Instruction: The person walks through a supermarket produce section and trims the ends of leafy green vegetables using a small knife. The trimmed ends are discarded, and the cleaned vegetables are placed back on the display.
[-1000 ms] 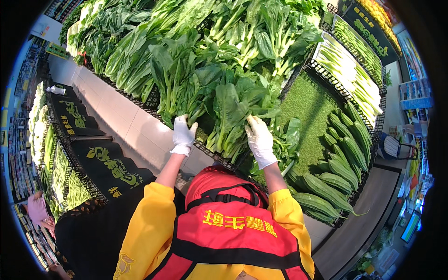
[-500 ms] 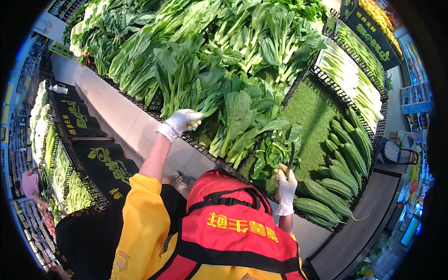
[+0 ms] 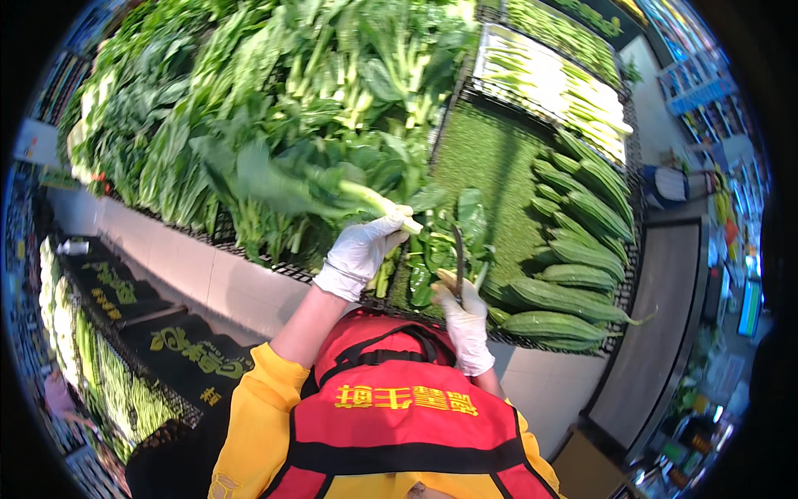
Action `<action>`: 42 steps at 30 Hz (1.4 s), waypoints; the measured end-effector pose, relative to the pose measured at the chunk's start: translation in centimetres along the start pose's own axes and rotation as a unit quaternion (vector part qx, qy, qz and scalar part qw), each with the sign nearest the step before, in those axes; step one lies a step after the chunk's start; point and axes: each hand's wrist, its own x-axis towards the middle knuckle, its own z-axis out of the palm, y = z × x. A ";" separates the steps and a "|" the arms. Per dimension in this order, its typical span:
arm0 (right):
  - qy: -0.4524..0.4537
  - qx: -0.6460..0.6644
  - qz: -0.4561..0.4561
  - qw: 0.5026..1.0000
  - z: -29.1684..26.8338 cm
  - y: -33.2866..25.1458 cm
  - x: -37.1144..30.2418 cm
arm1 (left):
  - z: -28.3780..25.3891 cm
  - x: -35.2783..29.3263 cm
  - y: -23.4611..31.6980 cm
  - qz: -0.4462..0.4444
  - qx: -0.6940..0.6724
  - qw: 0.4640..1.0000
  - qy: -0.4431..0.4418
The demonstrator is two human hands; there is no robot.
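- Head view: at frame centre, I see my gloved left hand (image 3: 359,252) closed around the pale stalk of a leafy green bunch (image 3: 274,179), its leaves trailing up-left.
- Just lower right, my gloved right hand (image 3: 465,320) pinches a leaf stem (image 3: 458,262) beside the cucumbers (image 3: 573,258).

Heaped green leafy vegetables (image 3: 274,108) fill the left of the sloped display shelf (image 3: 241,287), a bare patch of green grass-like matting (image 3: 490,158) lies to their right, and long dark-green cucumbers (image 3: 573,249) lie stacked right of that, with pale-stalked bundled greens (image 3: 553,83) behind.
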 end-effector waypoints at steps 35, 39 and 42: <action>0.078 -0.200 0.053 0.975 -1.0 6.9 0.3 | 3.5 2.6 -12.6 0.058 0.063 0.974 0.209; 0.110 -0.100 0.104 0.983 -2.3 7.5 -1.0 | 4.0 4.0 -9.8 0.164 0.118 0.976 0.084; 0.110 -0.018 0.102 0.989 -3.5 6.9 0.8 | 4.3 3.8 -9.3 0.106 0.190 0.973 0.082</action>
